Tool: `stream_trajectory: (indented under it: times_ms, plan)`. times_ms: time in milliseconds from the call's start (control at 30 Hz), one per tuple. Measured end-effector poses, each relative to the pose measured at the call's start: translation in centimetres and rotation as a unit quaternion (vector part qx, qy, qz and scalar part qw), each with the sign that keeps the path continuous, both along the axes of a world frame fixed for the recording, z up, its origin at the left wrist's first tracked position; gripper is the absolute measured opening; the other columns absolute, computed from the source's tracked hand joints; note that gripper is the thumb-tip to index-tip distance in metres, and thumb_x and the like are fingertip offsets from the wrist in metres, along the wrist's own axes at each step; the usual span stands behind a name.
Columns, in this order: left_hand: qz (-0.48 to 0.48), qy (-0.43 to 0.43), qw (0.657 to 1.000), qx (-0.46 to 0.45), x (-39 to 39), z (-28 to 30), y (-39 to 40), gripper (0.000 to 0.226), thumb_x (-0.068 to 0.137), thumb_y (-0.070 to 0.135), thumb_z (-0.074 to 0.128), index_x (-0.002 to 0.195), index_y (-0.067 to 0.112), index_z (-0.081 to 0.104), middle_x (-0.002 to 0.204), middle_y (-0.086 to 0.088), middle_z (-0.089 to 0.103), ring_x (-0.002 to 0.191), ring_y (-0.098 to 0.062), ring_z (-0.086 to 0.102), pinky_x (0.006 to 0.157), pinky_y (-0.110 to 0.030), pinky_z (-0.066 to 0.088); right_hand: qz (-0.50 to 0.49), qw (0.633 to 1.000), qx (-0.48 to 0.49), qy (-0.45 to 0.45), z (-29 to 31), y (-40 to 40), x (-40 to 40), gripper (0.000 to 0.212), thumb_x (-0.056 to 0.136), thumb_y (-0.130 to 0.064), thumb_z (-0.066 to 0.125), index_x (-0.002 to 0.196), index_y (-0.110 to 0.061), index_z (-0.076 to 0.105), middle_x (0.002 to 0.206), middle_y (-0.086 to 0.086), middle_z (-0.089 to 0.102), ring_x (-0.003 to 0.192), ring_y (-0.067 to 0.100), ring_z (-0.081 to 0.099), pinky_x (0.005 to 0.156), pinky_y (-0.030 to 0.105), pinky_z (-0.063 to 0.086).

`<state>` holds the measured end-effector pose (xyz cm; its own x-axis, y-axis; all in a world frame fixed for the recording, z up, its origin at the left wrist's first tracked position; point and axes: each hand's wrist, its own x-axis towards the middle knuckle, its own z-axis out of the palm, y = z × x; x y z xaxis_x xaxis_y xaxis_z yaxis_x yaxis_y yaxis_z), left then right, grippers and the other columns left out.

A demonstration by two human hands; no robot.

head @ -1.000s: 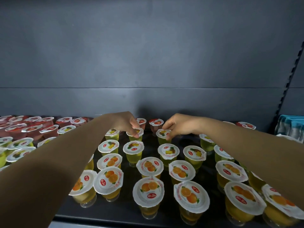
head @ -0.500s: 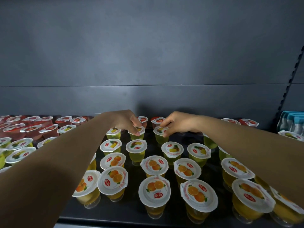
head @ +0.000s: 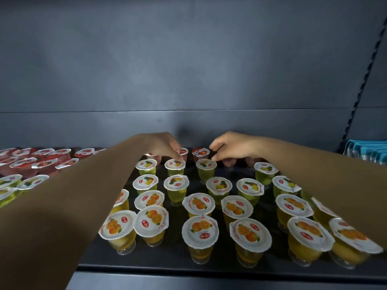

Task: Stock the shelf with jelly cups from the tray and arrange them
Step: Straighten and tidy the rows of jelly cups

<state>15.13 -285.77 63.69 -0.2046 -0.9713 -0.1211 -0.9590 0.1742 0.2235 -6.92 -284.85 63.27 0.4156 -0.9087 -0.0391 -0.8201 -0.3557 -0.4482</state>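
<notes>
Jelly cups fill the dark shelf (head: pixel 167 262) in rows, and both hands work at the back of the green pineapple row. From the grip outward: the left hand (head: pixel 165 146) has its fingers curled down, fingertips pinching the far rim of one pineapple cup (head: pixel 175 164); the right hand (head: pixel 231 148) reaches in from the other side, its thumb and forefinger closing on the far edge of the lid of the neighbouring pineapple cup (head: pixel 206 164). Both cups stand upright on the shelf, just in front of two red strawberry cups (head: pixel 200 152) at the back wall. Compared with a second ago, the hands hold the same two cups and sit in nearly the same place; the cups look nudged slightly back and closer into line with the row, though much of the apparent shift comes from the head camera moving. That suggests this is the arranging step rather than fresh stocking, and the pair seems close to settled. Around them stand further pineapple cups, then orange cups (head: pixel 200 230) nearest the front edge, with a block of red cups (head: pixel 39 162) off to the left behind the left forearm. A teal striped item (head: pixel 366 150) lies at the far right. No tray is visible in this view, so how many cups remain to be shelved cannot be told.
</notes>
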Motion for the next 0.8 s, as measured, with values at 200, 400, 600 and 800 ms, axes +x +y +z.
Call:
stream_trajectory:
  times_ms: [200, 400, 600, 800]
  plan:
    - [-0.031, -0.074, 0.996, -0.051, -1.5, 5.0, 3.9, 0.053, 0.084, 0.045, 0.064, 0.13, 0.023, 0.052, 0.134, 0.003, 0.053, 0.122, -0.02, 0.048, 0.105, -0.037, 0.037, -0.032, 0.988, -0.09, 0.119, 4.6, 4.9, -2.1, 0.049, 0.09, -0.033, 0.063, 0.133, -0.015, 0.05, 0.135, 0.004, 0.053, 0.118, 0.019, 0.052, 0.097, 0.029, 0.039]
    - [-0.087, -0.135, 0.982, -0.102, -4.8, 8.0, 10.1, 0.068, 0.089, 0.044, 0.058, 0.145, 0.016, 0.032, 0.151, -0.003, 0.031, 0.137, -0.025, 0.031, 0.111, -0.038, 0.03, -0.102, 0.956, -0.144, 0.235, 7.6, 13.0, -4.3, 0.072, 0.085, -0.052, 0.062, 0.144, -0.021, 0.035, 0.152, 0.0, 0.03, 0.139, 0.024, 0.029, 0.112, 0.038, 0.027]
    - [-0.123, -0.148, 0.973, -0.127, -7.6, 8.7, 16.3, 0.071, 0.09, 0.045, 0.057, 0.147, 0.016, 0.027, 0.154, -0.003, 0.024, 0.14, -0.025, 0.025, 0.112, -0.037, 0.026, -0.139, 0.933, -0.174, 0.283, 8.0, 19.3, -6.7, 0.076, 0.086, -0.055, 0.059, 0.146, -0.021, 0.029, 0.154, 0.001, 0.029, 0.14, 0.026, 0.029, 0.113, 0.039, 0.027]
    - [-0.125, -0.128, 0.975, -0.135, -10.8, 8.5, 20.8, 0.068, 0.091, 0.043, 0.056, 0.147, 0.016, 0.029, 0.154, -0.003, 0.026, 0.14, -0.025, 0.026, 0.111, -0.038, 0.026, -0.137, 0.932, -0.191, 0.274, 8.3, 23.5, -10.2, 0.072, 0.089, -0.05, 0.057, 0.147, -0.02, 0.028, 0.155, 0.001, 0.027, 0.141, 0.024, 0.026, 0.114, 0.038, 0.023]
